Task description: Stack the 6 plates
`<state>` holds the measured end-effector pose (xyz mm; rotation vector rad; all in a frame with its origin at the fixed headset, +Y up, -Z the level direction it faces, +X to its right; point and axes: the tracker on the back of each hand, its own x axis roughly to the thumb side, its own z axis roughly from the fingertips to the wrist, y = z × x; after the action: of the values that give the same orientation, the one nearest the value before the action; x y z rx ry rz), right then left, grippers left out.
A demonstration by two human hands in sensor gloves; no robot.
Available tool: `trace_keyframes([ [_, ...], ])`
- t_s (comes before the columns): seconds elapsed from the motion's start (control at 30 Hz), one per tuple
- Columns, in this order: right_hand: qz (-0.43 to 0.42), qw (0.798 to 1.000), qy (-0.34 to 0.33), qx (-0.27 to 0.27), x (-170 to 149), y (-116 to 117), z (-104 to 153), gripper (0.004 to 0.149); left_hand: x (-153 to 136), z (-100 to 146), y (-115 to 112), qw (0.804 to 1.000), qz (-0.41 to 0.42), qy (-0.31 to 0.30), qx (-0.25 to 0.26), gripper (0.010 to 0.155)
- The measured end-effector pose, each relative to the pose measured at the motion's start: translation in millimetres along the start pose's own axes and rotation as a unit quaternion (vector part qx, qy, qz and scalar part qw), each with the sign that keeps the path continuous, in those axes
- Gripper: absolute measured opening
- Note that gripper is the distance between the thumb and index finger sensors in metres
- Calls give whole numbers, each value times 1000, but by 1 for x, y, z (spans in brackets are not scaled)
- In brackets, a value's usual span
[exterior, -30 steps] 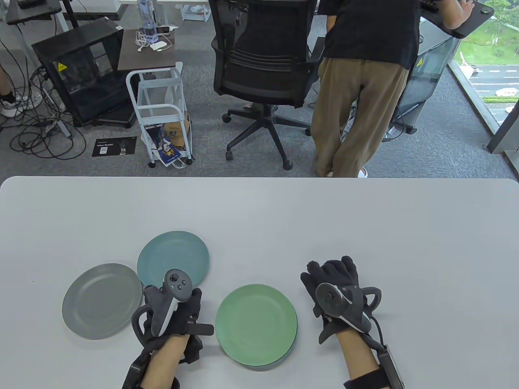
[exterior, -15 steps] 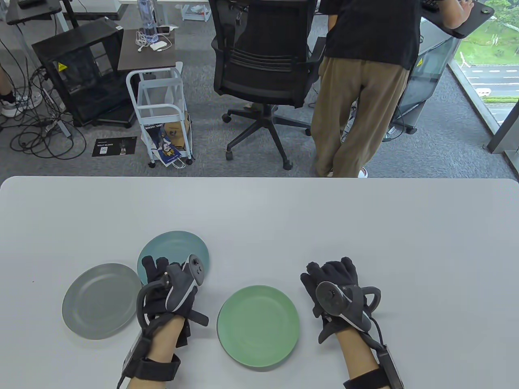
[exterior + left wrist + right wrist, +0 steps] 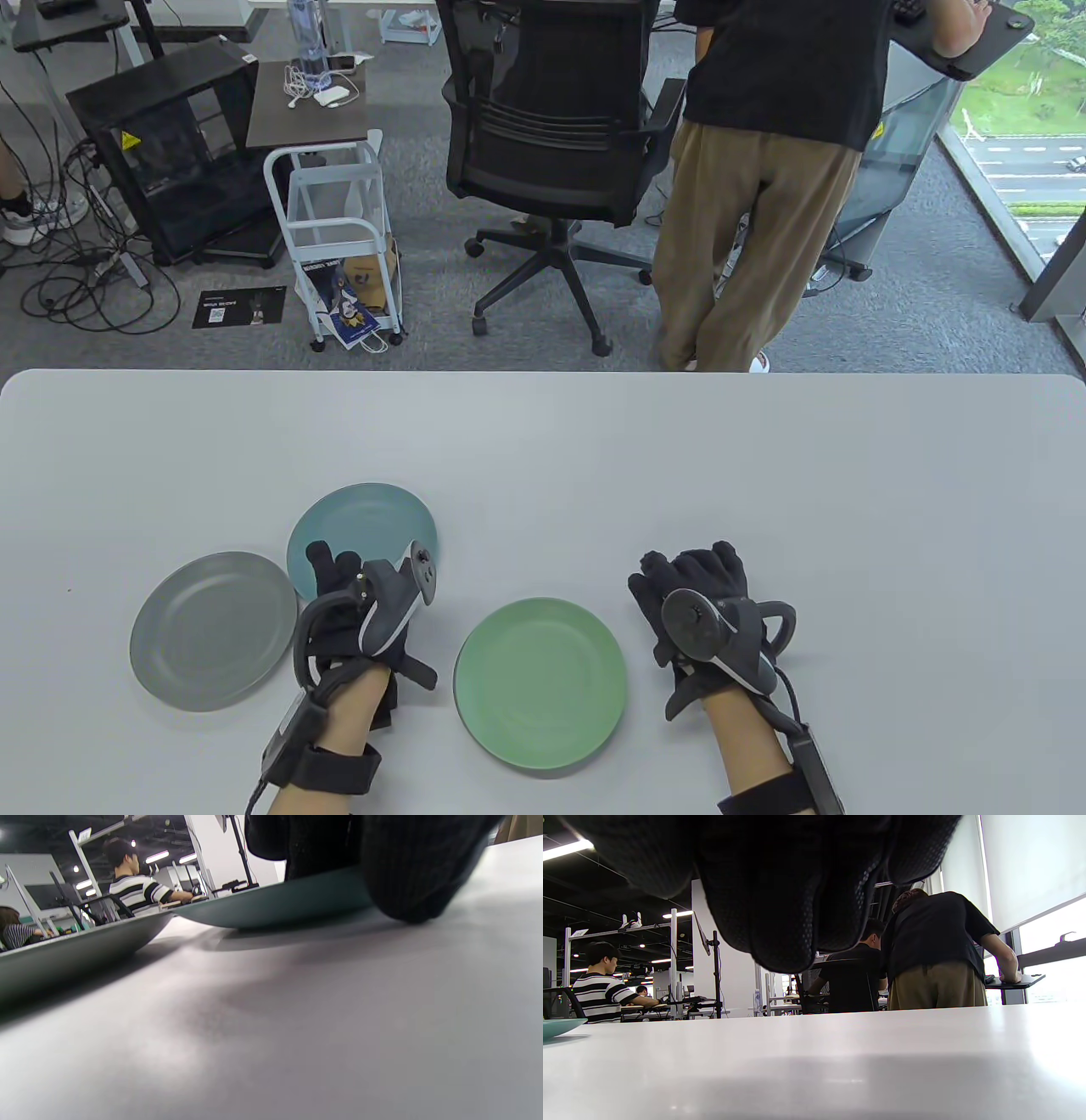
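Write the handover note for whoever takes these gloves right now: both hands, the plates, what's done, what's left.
Left hand: fingers over the near rim of the teal plate; the left wrist view shows them at its edge, lift not confirmed.
Right hand: resting on the table, holding nothing.
Grey plate lies flat, left of the teal one, unstacked.
Green plate sits between the hands; whether others lie beneath it cannot be told from above.
Done: at most the green pile.
Left: put teal and grey onto green.
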<state>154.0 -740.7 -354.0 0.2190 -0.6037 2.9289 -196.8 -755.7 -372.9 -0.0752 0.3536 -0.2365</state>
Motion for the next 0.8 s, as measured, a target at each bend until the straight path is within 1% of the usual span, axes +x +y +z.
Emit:
trace_keyframes([
  [0.1,0,1000,-1,-1,0,0,0,50,0,6,2,999,-2,1,40,45],
  [0.23,0,1000,-2,-2,0,1,0,49,-5,22,15,989,13,5,148,39],
  [0.3,2,1000,-4,-3,1,1,0,49,-5,29,20,982,19,-1,190,38],
  [0.43,2,1000,-5,-4,2,1,0,49,0,42,29,972,27,-29,231,36],
  [0.6,5,1000,-5,-4,4,1,-1,50,5,56,43,960,36,-47,272,36],
  [0.8,-2,1000,1,-2,6,1,-2,51,12,67,52,951,36,-68,300,36],
])
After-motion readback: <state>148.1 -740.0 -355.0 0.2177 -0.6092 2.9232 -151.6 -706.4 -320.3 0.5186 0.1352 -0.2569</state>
